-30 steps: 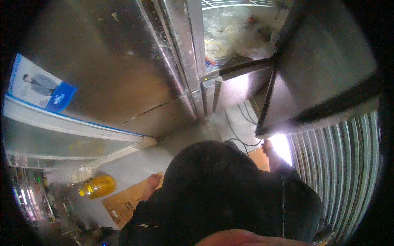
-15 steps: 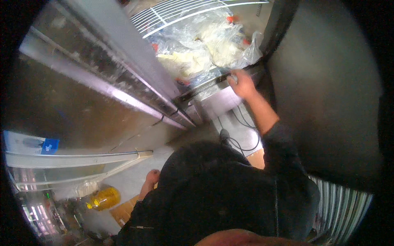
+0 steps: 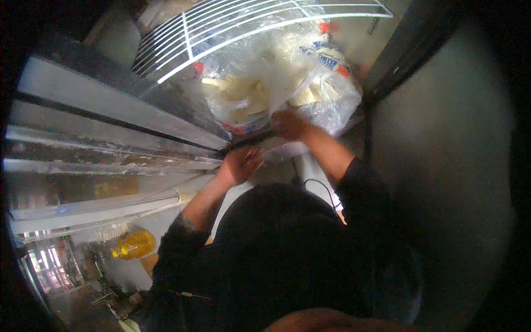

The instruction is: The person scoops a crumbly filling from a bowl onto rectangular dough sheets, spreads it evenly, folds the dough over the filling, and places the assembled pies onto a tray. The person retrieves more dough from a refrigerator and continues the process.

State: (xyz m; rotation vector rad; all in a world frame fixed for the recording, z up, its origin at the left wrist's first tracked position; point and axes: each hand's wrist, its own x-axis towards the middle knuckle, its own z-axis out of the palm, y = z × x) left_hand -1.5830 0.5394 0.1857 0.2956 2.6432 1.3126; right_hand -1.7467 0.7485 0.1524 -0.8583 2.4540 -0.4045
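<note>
Clear plastic bags (image 3: 332, 113) of pale yellow pieces lie inside a cabinet that looks like a fridge, below a white wire shelf (image 3: 243, 47). My right hand (image 3: 290, 124) is at the near edge of the bags, over the cabinet's front sill. Motion blurs its fingers, so I cannot see whether they grip the plastic. Nearer and to the left, my left hand (image 3: 240, 164) is raised beside the sill, its fingers loosely bent and apart, with nothing visible in them.
A dark door panel (image 3: 442, 138) stands along the right. Metal-edged frames (image 3: 110, 110) run along the left. Low on the left is a plastic bottle of yellow liquid (image 3: 135, 245). A black cable (image 3: 321, 185) lies on the floor below my right forearm.
My left hand has risen from low by my side to the cabinet front. My right hand has moved left along the sill to the bags. The view has shifted, showing more of the shelf.
</note>
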